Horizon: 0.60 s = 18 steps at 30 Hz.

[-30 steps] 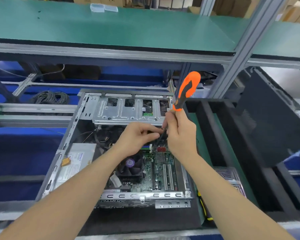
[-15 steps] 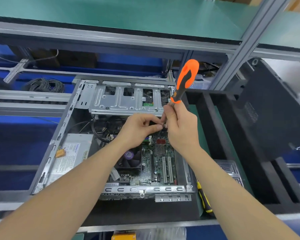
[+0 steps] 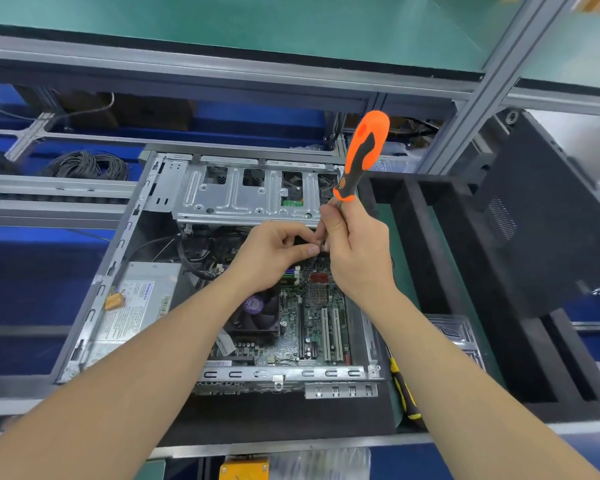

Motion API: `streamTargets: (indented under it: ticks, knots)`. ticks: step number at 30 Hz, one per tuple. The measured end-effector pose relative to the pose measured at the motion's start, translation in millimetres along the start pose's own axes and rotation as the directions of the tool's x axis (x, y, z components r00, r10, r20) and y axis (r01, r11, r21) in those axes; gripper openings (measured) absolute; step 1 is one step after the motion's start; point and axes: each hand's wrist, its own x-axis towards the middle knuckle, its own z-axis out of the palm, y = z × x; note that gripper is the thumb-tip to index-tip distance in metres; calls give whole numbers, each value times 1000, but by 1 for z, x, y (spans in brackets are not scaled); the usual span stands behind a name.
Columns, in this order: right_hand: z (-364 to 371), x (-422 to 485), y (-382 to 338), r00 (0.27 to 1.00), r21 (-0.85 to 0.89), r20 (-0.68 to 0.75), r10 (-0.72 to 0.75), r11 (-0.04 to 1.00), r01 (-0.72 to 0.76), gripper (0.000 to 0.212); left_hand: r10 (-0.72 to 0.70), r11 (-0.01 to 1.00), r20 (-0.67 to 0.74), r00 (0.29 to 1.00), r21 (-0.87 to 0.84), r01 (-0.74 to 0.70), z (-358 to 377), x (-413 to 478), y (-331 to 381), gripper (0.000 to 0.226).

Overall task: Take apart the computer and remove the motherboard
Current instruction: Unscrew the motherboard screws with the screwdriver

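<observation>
No legible text anywhere

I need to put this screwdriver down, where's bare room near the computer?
Bare black mat in front of the computer case. The green strip right of the case is narrow and holds a yellow screwdriver. Inside the case is crowded.

electronics workshop: aluminium-framed bench (image 3: 471, 109), green mat (image 3: 257, 26).

A green-topped shelf (image 3: 222, 26) is carried overhead on grey aluminium framing (image 3: 478, 109). Blue surfaces (image 3: 21, 299) are seen beyond the desk (image 3: 284, 420), and black foam dividers (image 3: 465, 271) at right.
</observation>
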Motion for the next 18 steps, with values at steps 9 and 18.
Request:
streamTargets:
  ticks: [9, 18]
  knots:
    - [0, 1, 2, 999, 13, 35, -12, 1000, 12, 13, 21, 1000, 58, 998, -13, -20, -3, 0, 0, 7]
    - [-18, 15, -20, 995, -119, 93, 37, 993, -26, 19, 65, 997, 106, 992, 26, -68, 0, -4, 6, 13]
